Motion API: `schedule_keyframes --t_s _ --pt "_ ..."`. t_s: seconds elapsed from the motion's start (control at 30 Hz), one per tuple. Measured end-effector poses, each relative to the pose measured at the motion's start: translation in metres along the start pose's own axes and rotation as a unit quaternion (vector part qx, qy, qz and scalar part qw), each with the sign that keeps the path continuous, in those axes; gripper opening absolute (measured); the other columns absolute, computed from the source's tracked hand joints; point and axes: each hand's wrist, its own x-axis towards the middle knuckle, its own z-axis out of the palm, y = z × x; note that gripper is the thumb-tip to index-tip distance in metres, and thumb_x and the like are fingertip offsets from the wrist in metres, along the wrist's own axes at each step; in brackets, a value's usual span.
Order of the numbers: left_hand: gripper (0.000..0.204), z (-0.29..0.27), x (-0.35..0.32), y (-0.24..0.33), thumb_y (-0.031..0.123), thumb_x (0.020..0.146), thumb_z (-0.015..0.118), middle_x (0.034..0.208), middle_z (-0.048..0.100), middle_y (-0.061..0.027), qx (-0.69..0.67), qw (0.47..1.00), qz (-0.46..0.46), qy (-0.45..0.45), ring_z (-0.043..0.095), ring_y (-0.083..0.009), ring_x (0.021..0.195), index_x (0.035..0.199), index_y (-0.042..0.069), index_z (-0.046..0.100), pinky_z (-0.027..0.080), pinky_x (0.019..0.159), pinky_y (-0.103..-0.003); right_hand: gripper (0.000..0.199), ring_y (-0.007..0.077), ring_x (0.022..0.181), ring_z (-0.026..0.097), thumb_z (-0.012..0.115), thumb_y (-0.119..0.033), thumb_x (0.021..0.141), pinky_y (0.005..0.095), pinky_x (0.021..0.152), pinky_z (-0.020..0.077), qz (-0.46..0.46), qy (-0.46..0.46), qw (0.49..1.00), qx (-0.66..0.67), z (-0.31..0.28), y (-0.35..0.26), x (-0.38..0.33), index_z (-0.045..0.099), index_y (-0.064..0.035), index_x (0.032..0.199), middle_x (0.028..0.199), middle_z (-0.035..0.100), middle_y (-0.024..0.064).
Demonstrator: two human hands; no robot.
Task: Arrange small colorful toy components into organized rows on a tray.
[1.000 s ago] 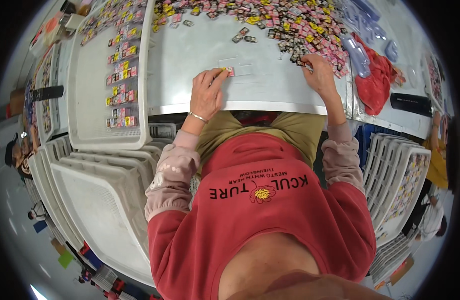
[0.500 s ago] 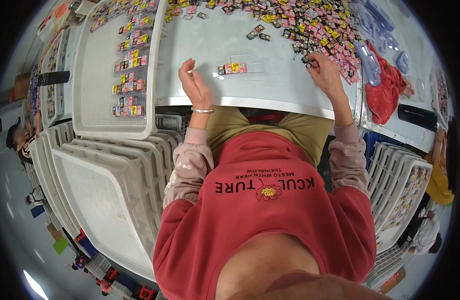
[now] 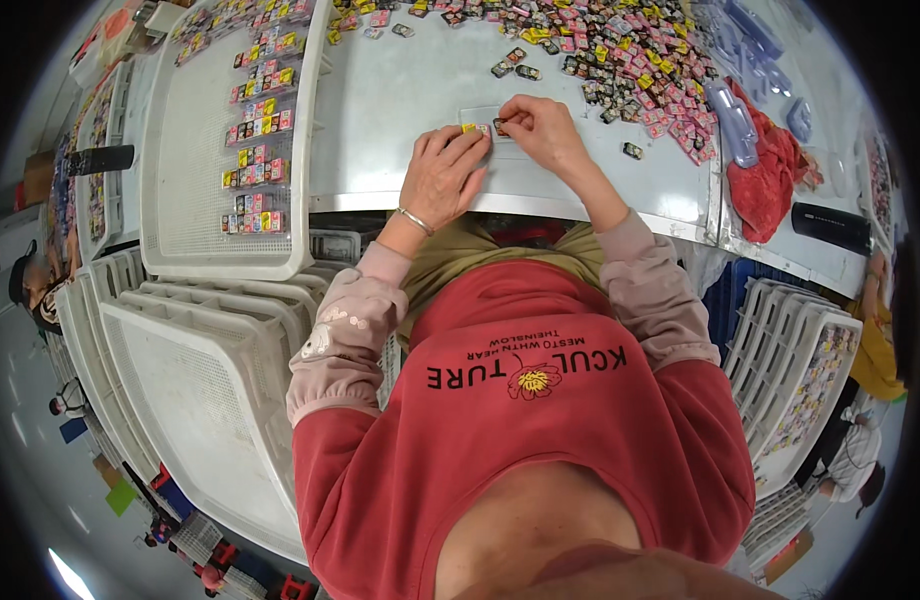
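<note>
On the white table in front of me lies a short row of small printed blocks (image 3: 470, 129), yellow and pink where they show. A clear plastic case (image 3: 478, 113) sits just behind the row. My left hand (image 3: 445, 175), a bangle at its wrist, rests over the row's left part with fingers stretched and thumb apart, hiding most of the blocks. At the row's right end, my right hand (image 3: 542, 130) pinches a small dark block (image 3: 500, 127) between thumb and fingertips. Another dark block (image 3: 632, 150) lies alone to the right, near the large pile (image 3: 650, 75) of loose blocks.
A white perforated tray (image 3: 180, 225) at left holds several filled block rows (image 3: 255, 172). Stacked white trays (image 3: 180, 370) stand below it, with more trays (image 3: 785, 330) at right. Red cloth (image 3: 765, 190) and clear purplish plastic pieces (image 3: 730, 120) lie right of the pile. Other people are at the sides.
My right hand has come left from the pile to the row with a dark block. My left hand has moved right and down onto the row. One dark block now lies apart from the pile.
</note>
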Motion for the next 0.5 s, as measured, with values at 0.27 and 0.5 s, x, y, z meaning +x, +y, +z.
schedule_keyframes --t_s 0.27,0.5 --pt "0.036 0.005 -0.003 -0.003 0.013 0.082 0.062 0.12 0.055 -0.0122 -0.028 1.0 0.0 0.001 0.048 -0.0309 0.118 0.116 0.002 0.058 0.036 0.103 -0.046 0.008 0.0306 0.069 0.063 0.065 -0.007 0.079 0.0368 0.065 0.0511 -0.111 0.05 0.98 -0.157 0.007 -0.003 -0.01 0.07 -0.004 0.085 0.077 0.064 0.0117" --pt "0.038 0.006 0.002 -0.001 0.007 0.08 0.061 0.118 0.055 -0.0133 -0.025 0.999 0.017 0.011 0.049 -0.0316 0.116 0.117 0.002 0.059 0.04 0.099 -0.044 0.018 0.0308 0.086 0.061 0.057 -0.008 0.083 0.0418 0.073 0.0502 -0.124 0.017 0.974 -0.191 0.011 -0.002 -0.019 0.071 -0.0115 0.093 0.085 0.059 0.0097"
